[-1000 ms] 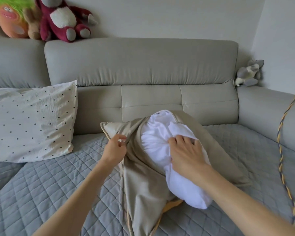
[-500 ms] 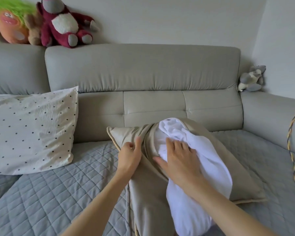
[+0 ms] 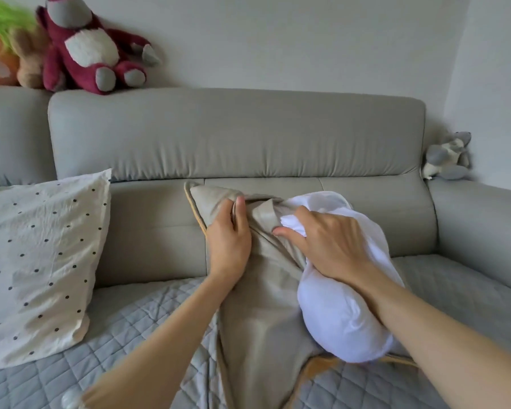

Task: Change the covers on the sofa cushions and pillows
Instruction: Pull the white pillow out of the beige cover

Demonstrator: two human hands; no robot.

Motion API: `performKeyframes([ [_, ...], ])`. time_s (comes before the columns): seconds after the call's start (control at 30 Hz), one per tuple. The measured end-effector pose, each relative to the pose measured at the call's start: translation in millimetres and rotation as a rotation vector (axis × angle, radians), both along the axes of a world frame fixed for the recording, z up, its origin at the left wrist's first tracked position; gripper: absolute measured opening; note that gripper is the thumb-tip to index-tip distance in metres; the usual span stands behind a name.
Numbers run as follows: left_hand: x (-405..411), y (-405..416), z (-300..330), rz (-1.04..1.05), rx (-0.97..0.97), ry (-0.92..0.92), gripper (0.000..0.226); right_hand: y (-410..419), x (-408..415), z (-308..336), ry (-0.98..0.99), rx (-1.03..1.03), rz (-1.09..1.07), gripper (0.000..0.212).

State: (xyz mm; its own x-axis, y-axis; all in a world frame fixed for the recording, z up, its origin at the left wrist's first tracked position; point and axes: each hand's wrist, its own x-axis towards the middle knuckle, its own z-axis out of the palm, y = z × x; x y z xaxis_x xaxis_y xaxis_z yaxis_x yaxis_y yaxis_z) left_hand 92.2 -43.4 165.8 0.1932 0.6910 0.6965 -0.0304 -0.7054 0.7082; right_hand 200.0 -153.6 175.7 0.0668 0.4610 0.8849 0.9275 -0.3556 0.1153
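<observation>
Beige cover (image 3: 260, 290) lifted higher, hands (image 3: 229, 246) regripped

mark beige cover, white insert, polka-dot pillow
beige cover (image 3: 266, 326): head view, flat front panel below the hands.
white insert (image 3: 342, 320): head view, bulging lower end outside the cover.
polka-dot pillow (image 3: 39, 261): head view, middle of its face.

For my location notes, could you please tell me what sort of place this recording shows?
Most likely a home living room. A grey corner sofa stands against a plain wall, with a quilted seat cover, a dotted pillow and plush toys along the backrest.
</observation>
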Motion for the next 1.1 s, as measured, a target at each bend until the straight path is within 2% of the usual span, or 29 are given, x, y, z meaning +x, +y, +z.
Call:
performKeyframes([
  [0.07,5,8,5,-0.032,0.011,-0.048,0.038,9,12,3,-0.053,0.021,0.025,0.052],
  [0.17,-6,8,-6,0.007,-0.076,0.039,0.038,15,12,-6,-0.024,-0.101,0.09,0.051],
  [0.27,-19,7,-26,0.112,-0.281,0.136,0.038,17,-2,-31,0.072,-0.29,0.115,0.046],
  [0.37,-25,6,-45,0.154,-0.539,0.109,0.037,14,-23,-41,0.201,-0.44,0.127,0.045],
  [0.47,-33,6,-62,0.217,-0.609,0.135,0.037,4,-39,-50,0.293,-0.54,0.183,0.046],
  [0.57,-36,10,-51,0.284,-0.546,0.225,0.035,-10,-51,-40,0.292,-0.548,0.198,0.047],
  [0.77,-28,31,-43,0.315,-0.51,0.376,0.04,-30,-64,-41,0.372,-0.483,0.252,0.03],
  [0.87,-27,44,-46,0.292,-0.495,0.425,0.038,-35,-56,-53,0.232,-0.473,0.135,0.031],
  [1.0,-21,52,-55,0.3,-0.461,0.474,0.037,-36,-47,-59,0.149,-0.364,0.113,0.034],
  [1.03,-21,52,-58,0.321,-0.4,0.501,0.037,-38,-45,-58,0.143,-0.347,0.107,0.038],
  [1.1,-27,56,-67,0.385,-0.08,0.55,0.038,-42,-38,-58,0.143,-0.302,0.102,0.043],
])
